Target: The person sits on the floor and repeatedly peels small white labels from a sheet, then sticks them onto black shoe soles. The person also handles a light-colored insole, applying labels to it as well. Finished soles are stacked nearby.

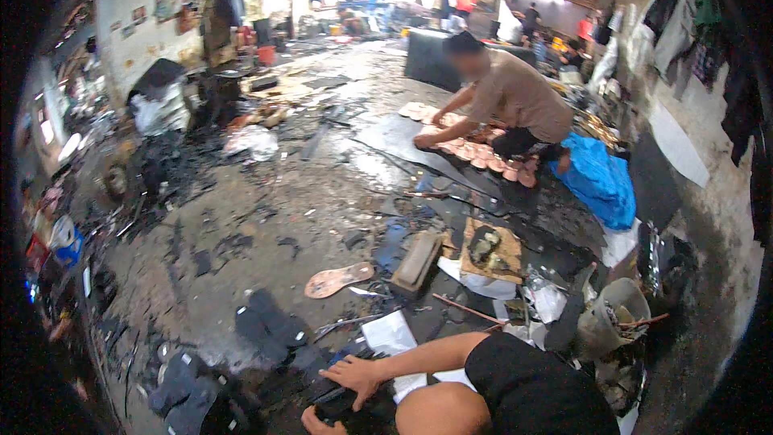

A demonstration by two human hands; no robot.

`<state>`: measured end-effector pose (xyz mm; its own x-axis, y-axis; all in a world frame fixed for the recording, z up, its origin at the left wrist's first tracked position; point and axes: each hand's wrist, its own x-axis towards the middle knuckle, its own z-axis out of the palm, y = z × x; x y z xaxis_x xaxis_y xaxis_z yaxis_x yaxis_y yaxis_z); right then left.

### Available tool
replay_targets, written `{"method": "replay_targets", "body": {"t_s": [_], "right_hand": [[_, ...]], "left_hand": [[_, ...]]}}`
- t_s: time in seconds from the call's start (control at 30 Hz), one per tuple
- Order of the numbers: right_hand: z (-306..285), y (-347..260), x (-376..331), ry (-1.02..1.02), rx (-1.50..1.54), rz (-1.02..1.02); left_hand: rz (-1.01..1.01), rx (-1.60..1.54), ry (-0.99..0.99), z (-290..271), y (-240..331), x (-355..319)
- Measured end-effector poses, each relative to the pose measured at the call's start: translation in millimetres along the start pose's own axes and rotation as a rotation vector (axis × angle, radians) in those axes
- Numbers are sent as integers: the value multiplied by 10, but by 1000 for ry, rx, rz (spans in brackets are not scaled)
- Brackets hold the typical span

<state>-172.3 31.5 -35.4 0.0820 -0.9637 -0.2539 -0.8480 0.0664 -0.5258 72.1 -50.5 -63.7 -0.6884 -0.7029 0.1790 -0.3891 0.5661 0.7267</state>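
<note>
My right hand [354,376] reaches in from the right under a black sleeve, its fingers spread over a dark flat piece [328,393] on the floor. Close below it, at the lower edge, my left hand [322,425] is largely cut off; a finger or thumb points up beside the same dark piece, and its grip is hidden. White sheets [390,333] lie just beyond my right hand. To the left are dark flat pieces with small white tags [270,326], and more such pieces [187,393]. A pale pink shoe sole [339,280] lies farther out.
A brown block [415,264] and a cardboard piece [491,251] with dark lumps lie ahead. At right stands a grey bucket [613,318]. A co-worker [515,97] crouches over rows of pink soles [483,157], near a blue plastic bag [597,181]. Scraps litter the floor.
</note>
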Motion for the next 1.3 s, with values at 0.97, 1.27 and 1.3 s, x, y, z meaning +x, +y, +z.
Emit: {"method": "replay_targets", "body": {"t_s": [0.97,1.27,1.3], "right_hand": [[-53,-216,-151,288,-35,270],[275,-3,-768,551,540,817],[384,299,-1027,601,246,822]], "left_hand": [[-567,-525,256,-400,488,37],[-954,-949,-140,32,464,321],[-940,-862,-194,86,452,324]]}}
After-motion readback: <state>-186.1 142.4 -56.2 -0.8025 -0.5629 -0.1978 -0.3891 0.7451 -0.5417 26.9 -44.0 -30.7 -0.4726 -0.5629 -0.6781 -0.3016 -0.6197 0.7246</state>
